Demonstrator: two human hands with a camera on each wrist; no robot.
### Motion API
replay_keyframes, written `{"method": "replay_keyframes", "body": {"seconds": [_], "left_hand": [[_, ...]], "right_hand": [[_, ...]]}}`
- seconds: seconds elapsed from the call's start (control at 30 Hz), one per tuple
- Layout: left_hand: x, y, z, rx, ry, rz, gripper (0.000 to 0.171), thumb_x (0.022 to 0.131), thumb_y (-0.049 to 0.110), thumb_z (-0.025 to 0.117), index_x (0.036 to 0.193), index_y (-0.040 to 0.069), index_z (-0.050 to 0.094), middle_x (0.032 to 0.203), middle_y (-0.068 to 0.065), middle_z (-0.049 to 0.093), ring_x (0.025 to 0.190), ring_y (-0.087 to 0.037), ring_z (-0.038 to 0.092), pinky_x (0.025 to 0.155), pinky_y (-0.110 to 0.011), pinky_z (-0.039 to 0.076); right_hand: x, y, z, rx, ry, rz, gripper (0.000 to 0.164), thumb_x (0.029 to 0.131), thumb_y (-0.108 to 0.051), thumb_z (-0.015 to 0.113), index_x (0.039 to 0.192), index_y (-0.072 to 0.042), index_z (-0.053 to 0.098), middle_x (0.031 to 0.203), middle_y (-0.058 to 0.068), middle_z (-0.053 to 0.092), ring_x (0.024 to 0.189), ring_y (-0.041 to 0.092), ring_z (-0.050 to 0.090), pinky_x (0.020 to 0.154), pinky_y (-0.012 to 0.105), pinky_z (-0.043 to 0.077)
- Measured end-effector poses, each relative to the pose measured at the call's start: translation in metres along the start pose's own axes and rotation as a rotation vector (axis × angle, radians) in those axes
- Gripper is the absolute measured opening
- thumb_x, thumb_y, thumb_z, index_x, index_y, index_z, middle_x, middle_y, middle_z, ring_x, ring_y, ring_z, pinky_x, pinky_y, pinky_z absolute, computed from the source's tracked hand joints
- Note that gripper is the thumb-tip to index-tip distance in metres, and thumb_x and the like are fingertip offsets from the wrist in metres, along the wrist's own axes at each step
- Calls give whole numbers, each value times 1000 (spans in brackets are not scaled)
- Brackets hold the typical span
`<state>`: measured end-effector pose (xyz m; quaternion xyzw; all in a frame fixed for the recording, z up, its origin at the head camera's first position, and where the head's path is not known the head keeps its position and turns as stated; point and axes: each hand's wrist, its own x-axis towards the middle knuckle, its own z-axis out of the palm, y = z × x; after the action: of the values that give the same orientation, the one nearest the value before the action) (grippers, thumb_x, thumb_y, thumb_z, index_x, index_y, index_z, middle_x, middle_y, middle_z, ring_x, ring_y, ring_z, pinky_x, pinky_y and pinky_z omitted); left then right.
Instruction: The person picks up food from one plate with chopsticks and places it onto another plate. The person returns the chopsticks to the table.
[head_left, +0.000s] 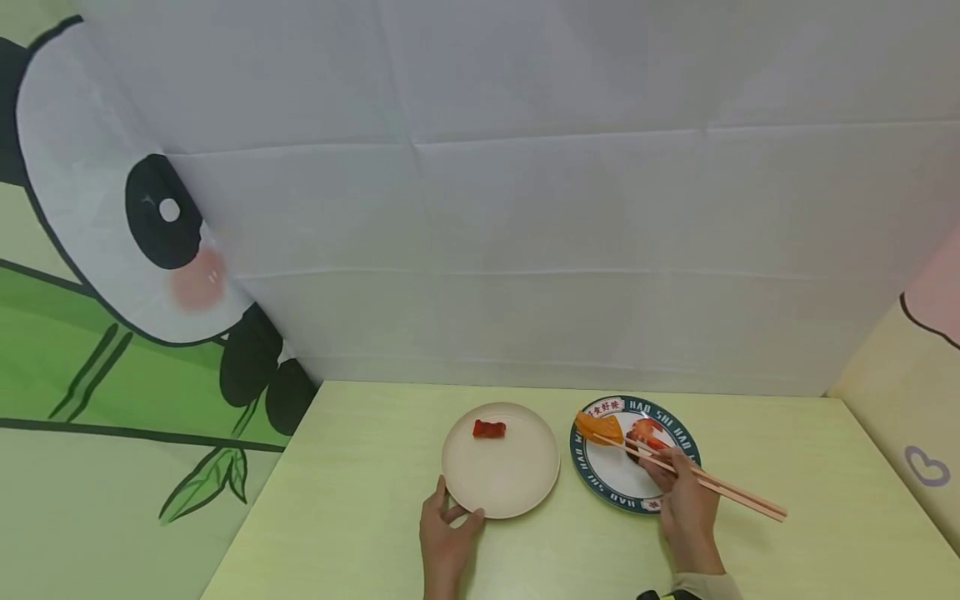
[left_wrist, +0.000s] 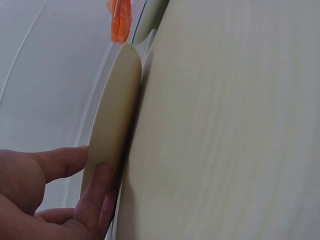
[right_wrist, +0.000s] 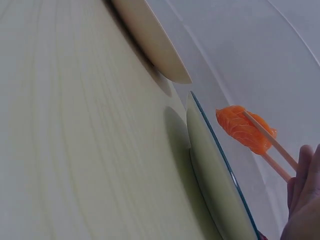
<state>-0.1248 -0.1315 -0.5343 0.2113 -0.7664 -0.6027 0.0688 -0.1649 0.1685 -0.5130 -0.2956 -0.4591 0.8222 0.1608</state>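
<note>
My left hand (head_left: 447, 533) holds the near-left rim of a round beige plate (head_left: 501, 479), thumb and fingers spread along its edge. A small red piece of food (head_left: 489, 429) lies near the far side of that plate. In my right hand (head_left: 688, 500) is a pair of wooden chopsticks (head_left: 742, 495). Their tips grip an orange salmon slice (right_wrist: 245, 127), which hangs above the left part of a plate with a dark teal lettered rim (head_left: 678, 427). Another orange-red and white piece of food (head_left: 649, 433) lies on this plate, partly hidden by the chopsticks and hand.
Both plates stand side by side on a pale yellow-green table (head_left: 360, 483), with a small gap between them. A grey-white cloth wall (head_left: 525, 250) rises behind the table's back edge. To the left is a cloth with a cartoon panda print (head_left: 90, 208).
</note>
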Motion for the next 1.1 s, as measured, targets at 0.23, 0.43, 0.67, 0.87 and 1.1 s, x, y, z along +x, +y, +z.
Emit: {"method": "replay_keyframes", "body": {"seconds": [0.23,0.43,0.67,0.87,1.1], "left_hand": [[0,0,0,-1,5,0,83,68,-1,77,140,-2,36,131,-19,42,92,-25,60,71,-30,49],[1,-1,1,25,8,-5,83,68,0,77,140,-1,36,132,-18,43,90,-23,61,79,-37,46],[1,-2,0,-17,-2,-12,83,68,-1,76,140,-2,35,133,-18,41,93,-25,59,64,-24,49],[1,-2,0,-3,-7,7,84,68,0,77,140,-3,35,133,-20,41,93,-25,60,69,-27,48],[1,-5,0,-12,-4,-2,84,68,1,77,140,-1,35,134,-18,41,93,-24,59,71,-25,46]], "right_hand": [[0,0,-2,20,34,-16,36,95,-18,52,114,12,54,95,11,67,76,23,69,71,31,51],[-1,1,-5,39,48,-27,37,93,-19,55,113,12,56,94,11,68,76,24,69,69,31,52],[-3,-2,-8,50,54,-14,41,91,-25,58,112,10,57,91,9,69,74,22,69,69,31,52],[-2,-3,-11,49,58,-18,36,93,-21,55,109,11,58,90,10,69,79,22,68,71,32,51],[-2,-1,-16,44,69,-11,35,94,-22,53,110,10,58,91,7,69,78,22,68,71,32,52]]}}
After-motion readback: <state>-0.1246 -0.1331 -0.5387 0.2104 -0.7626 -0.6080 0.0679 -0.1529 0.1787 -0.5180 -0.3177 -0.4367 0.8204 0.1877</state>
